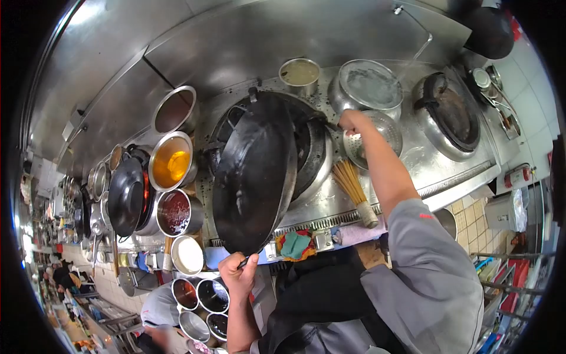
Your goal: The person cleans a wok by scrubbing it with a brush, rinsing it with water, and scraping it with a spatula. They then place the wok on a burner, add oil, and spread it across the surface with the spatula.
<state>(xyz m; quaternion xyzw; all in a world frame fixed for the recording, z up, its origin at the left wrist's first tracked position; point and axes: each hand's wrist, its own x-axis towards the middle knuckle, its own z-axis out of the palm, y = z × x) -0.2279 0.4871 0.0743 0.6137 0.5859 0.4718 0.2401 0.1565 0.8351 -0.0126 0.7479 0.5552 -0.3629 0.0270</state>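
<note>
My left hand (pixel 237 275) is closed round the near handle of a large black wok (pixel 253 171), which is tilted steeply over the burner ring (pixel 318 153). Up at the right, my right hand (pixel 355 123) is closed beside the perforated metal strainer (pixel 383 137) and the burner's right edge; a dark thin piece shows at its fingers, too small to name. A bamboo brush (pixel 355 187) lies on the steel counter below that hand.
A lidded pot (pixel 370 85) and small pot (pixel 299 73) stand behind. Pots of orange liquid (pixel 171 164) and red sauce (pixel 174 213) line the left, near another wok (pixel 125 197). A second burner (pixel 451 118) is right. Another person's sleeve (pixel 160 307) shows lower left.
</note>
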